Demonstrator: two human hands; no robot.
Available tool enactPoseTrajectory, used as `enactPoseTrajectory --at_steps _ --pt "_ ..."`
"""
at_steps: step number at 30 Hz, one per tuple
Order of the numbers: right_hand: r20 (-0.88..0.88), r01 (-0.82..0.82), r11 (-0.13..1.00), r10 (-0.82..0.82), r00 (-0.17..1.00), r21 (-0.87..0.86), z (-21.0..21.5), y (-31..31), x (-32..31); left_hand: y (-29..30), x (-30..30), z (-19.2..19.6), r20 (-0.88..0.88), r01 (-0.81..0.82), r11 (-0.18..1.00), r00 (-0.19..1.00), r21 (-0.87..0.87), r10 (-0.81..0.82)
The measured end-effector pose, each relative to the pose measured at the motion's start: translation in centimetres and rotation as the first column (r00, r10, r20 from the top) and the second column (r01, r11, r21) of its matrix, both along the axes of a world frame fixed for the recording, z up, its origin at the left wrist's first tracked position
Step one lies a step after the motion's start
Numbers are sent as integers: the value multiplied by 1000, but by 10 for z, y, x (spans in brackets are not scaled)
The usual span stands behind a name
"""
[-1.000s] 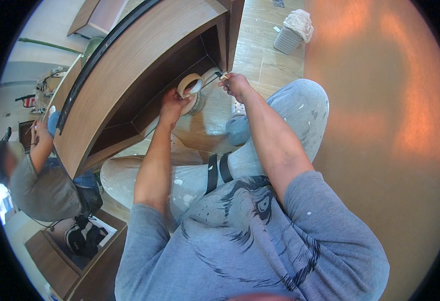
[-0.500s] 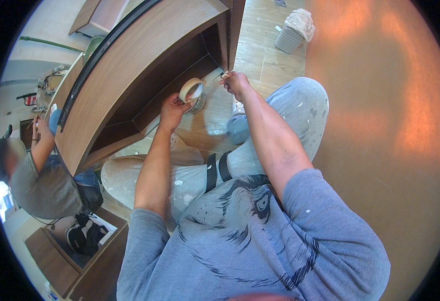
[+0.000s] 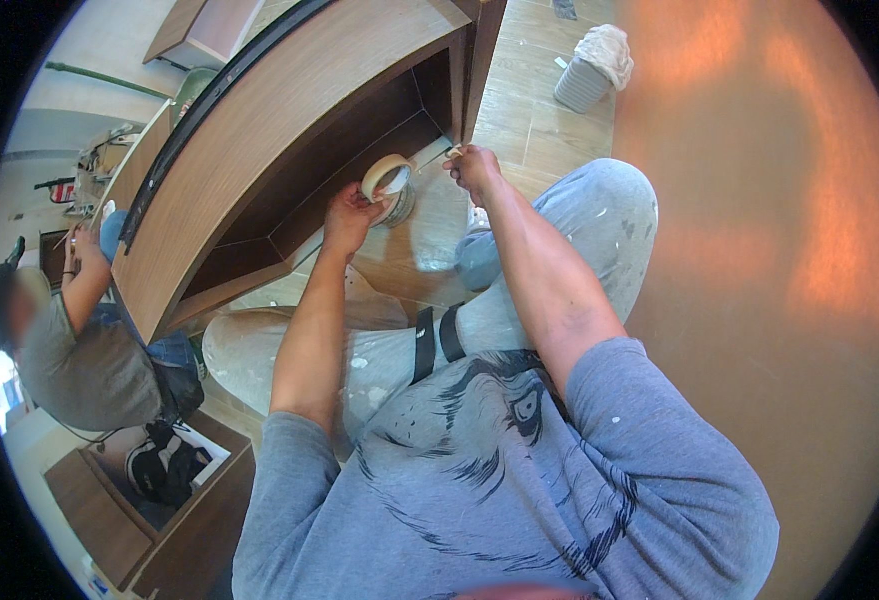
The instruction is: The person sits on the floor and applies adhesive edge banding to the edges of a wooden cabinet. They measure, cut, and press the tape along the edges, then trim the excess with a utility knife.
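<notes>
My left hand (image 3: 347, 218) is closed on the lower edge of a beige roll of masking tape (image 3: 371, 180), held upright in front of an open wooden cabinet (image 3: 289, 95). Just behind the roll is a round, pale container (image 3: 401, 208), partly hidden by it. Level with the roll, a short way to the right, my right hand (image 3: 476, 175) pinches a small pale piece (image 3: 454, 152). Whether that piece is the end of the tape is too small to tell. Both hands are over the floor near the cabinet's right corner.
A grey ribbed bin (image 3: 579, 88) with a whitish cloth on top stands ahead to the right. At the far left a co-worker (image 3: 99, 360) sits beyond the cabinet. Behind them an open wooden box (image 3: 99, 510) holds a dark bag. A large brown panel (image 3: 759, 300) fills the right side.
The view has shifted slightly, so the cabinet and bin appear a little lower and further right. Both hands keep their grips, almost unmoved.
</notes>
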State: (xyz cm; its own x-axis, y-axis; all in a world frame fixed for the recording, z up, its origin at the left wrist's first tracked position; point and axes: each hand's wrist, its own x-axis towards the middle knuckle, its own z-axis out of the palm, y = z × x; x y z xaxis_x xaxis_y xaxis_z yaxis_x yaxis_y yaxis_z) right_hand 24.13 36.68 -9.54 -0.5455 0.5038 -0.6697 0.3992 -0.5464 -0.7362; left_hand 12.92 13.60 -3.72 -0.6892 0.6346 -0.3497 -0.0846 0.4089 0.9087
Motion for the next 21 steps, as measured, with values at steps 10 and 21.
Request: enactPoseTrajectory --at_steps 10,21 --pt "-58 38 999 -38 998 -9 -4 -2 0 -2 -10 -5 -74 17 999 997 -50 -20" --pt "-38 9 999 -11 999 -49 4 0 4 0 -22 -7 -71 -49 999 996 5 50"
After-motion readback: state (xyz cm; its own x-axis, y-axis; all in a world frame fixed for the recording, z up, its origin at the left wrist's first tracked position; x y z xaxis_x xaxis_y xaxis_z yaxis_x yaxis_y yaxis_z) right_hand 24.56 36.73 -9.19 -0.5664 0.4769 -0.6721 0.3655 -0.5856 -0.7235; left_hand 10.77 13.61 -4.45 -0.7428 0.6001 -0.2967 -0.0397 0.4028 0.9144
